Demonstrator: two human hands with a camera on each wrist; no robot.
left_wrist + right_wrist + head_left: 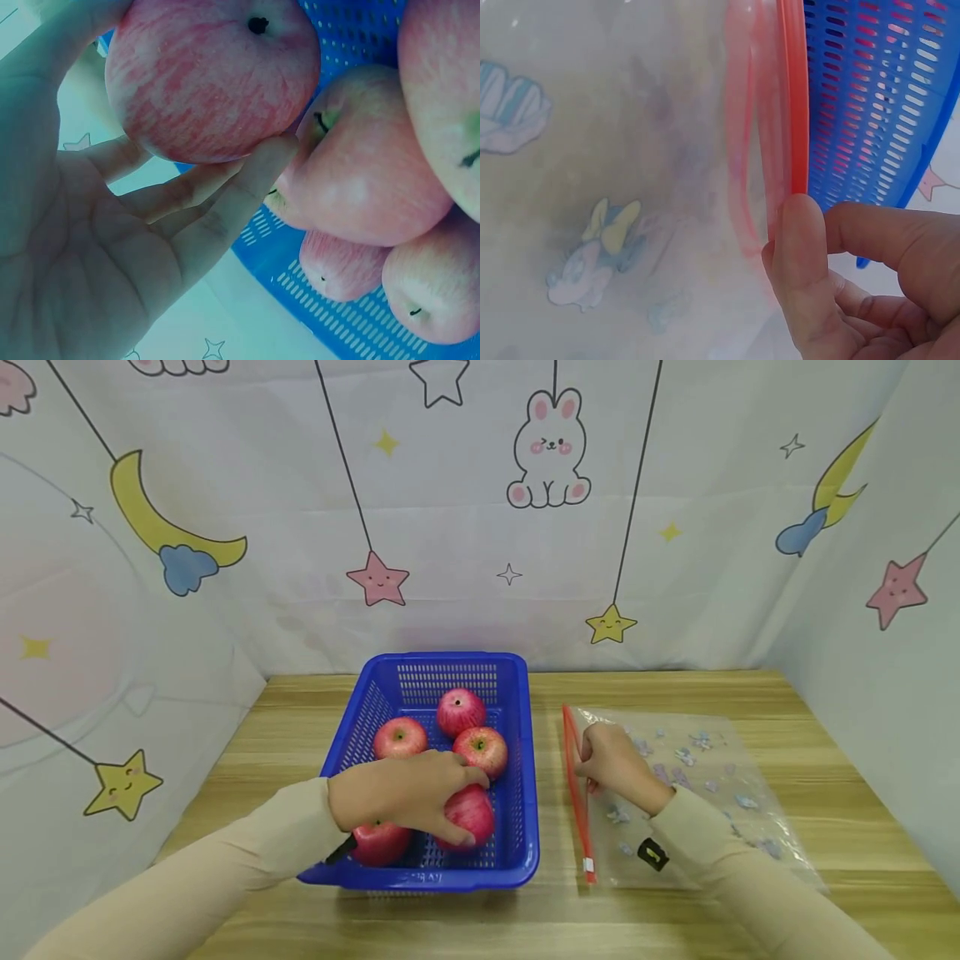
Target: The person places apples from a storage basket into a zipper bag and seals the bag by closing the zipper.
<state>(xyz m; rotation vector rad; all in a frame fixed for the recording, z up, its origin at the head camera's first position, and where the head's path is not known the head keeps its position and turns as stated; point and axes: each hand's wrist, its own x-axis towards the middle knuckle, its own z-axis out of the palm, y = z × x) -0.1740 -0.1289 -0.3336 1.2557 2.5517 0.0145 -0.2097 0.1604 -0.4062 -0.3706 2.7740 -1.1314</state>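
Observation:
My left hand (416, 789) reaches into a blue plastic basket (533, 827) and grips a red apple (472, 817) at its front right. In the left wrist view, thumb and fingers curl round that apple (210, 82). Several other apples (401, 739) lie in the basket, one of them partly under the left wrist. To the right, my right hand (618, 766) pinches the red zip edge (576, 793) of a clear printed zip bag (720, 739) lying flat on the table. Thumb and index finger close on the red strip (793, 97) in the right wrist view.
A white zip slider (588, 865) sits at the near end of the red edge. The wood-grain table (675, 685) is bordered by white cloth walls (465, 535) printed with cartoons. A small black item (652, 853) is by the right wrist.

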